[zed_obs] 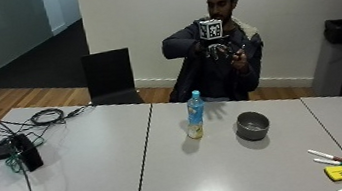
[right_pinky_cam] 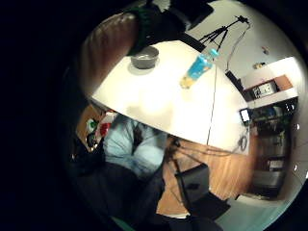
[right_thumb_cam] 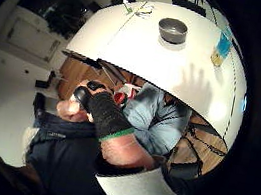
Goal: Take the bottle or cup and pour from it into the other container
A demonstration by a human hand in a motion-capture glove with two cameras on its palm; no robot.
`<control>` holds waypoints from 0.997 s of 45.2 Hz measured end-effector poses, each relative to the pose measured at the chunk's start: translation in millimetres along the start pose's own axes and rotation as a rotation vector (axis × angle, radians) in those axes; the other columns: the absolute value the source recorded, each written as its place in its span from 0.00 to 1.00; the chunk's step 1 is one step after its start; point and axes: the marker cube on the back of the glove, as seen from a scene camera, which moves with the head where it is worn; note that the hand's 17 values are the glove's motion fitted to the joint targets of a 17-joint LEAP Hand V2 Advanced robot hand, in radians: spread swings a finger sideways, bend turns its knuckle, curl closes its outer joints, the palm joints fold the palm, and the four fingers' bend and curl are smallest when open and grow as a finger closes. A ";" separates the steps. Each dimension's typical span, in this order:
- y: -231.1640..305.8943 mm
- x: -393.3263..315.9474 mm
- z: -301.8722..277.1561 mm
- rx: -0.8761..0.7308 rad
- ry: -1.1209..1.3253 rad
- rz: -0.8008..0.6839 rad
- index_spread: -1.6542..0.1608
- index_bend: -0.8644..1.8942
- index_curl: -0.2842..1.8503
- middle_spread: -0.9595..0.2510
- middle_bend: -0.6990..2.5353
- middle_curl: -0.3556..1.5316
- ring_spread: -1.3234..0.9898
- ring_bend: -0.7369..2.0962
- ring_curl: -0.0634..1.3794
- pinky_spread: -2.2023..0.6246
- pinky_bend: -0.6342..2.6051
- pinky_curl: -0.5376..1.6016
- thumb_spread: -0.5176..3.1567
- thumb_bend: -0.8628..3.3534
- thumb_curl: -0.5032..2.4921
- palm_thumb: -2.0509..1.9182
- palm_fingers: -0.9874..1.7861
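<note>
Bottle (zed_obs: pixel 194 114) stands upright on the desk (zed_obs: pixel 169 176), just beside the grey bowl (zed_obs: pixel 253 125), untouched. Raised well above the bottle at chest height, the gloved right hand (zed_obs: pixel 217 50) holds nothing, fingers hanging relaxed. It should descend and wrap the bottle's middle, keeping it upright until over the bowl.

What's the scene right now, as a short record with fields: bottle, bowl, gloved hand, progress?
bottle: bottle stands upright on the table, blue cap on, yellowish liquid in its lower part
bowl: grey bowl sits on the table beside the bottle, apart from it
gloved hand: right hand raised in front of the person's chest, above the table, fingers hanging loosely, holding nothing
progress: neither container picked up; pouring not begun
</note>
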 end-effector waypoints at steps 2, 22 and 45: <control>7.3 -0.8 0.4 -0.034 0.000 -0.093 0.74 0.36 0.18 0.82 0.30 0.27 0.65 0.38 0.14 0.88 0.32 0.33 0.33 0.22 0.21 0.57 0.49; 5.7 37.8 8.6 0.004 -0.001 0.122 0.70 0.36 0.21 0.83 0.31 0.32 0.67 0.38 0.18 0.91 0.33 0.37 0.39 0.20 0.25 0.58 0.46; -47.0 216.0 68.7 0.232 -0.284 0.142 0.70 0.34 0.19 0.85 0.32 0.35 0.68 0.41 0.22 0.91 0.36 0.41 0.38 0.20 0.28 0.58 0.41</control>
